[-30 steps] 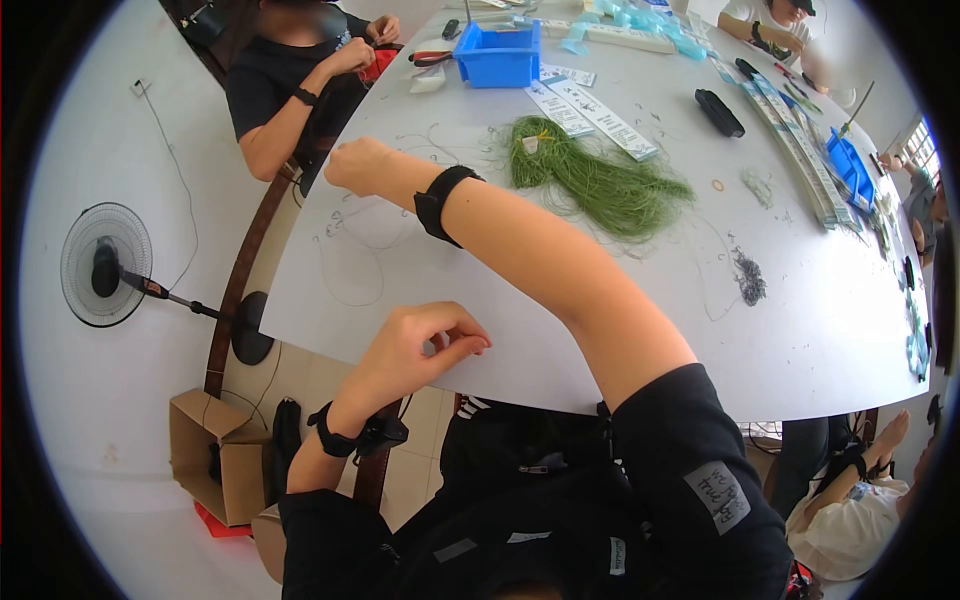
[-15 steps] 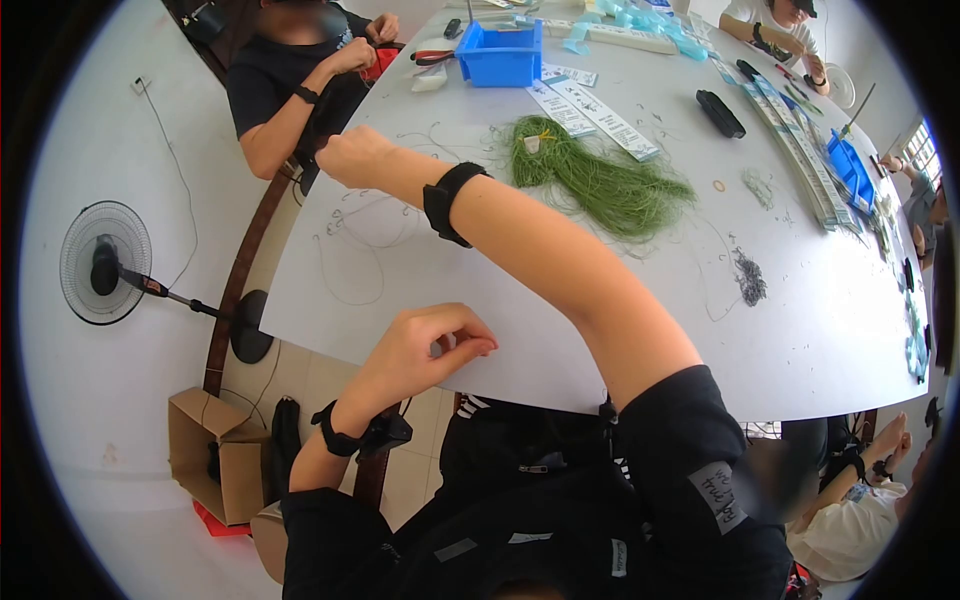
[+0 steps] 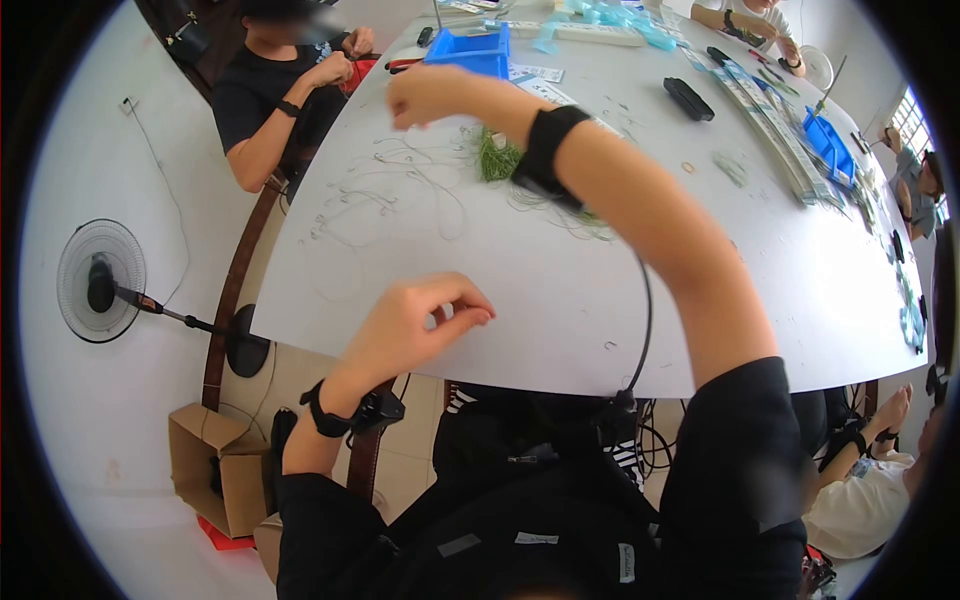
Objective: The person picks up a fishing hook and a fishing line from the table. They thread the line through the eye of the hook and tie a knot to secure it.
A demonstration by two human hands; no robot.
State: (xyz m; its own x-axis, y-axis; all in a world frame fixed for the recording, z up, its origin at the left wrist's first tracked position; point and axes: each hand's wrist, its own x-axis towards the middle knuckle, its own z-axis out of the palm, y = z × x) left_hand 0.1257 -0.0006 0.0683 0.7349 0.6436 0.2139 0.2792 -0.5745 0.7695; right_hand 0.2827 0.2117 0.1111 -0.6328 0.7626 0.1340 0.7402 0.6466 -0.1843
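My left hand (image 3: 415, 322) is above the near edge of the table, thumb and forefinger tips pinched together; anything between them is too small to see. My right hand (image 3: 435, 97) reaches far across, in front of a blue bin (image 3: 470, 52). Its fingers are curled closed and slightly blurred, and what they hold, if anything, is hidden. Under my right wrist lies a bundle of green thread (image 3: 496, 158), mostly covered by my forearm. Thin looped lines with what look like small hooks (image 3: 355, 205) are spread on the table between my hands.
The white table (image 3: 540, 300) also bears a black case (image 3: 688, 99), long printed packets (image 3: 765, 125) and a second blue bin (image 3: 828, 148). A black cable (image 3: 648, 310) hangs from my right wrist. Other people sit around the table. A fan (image 3: 100, 283) and a cardboard box (image 3: 225, 470) stand at left.
My right hand has moved right and away from me, so my forearm now covers much of the green bundle. My left hand keeps its pinch almost in place. The view has shifted slightly.
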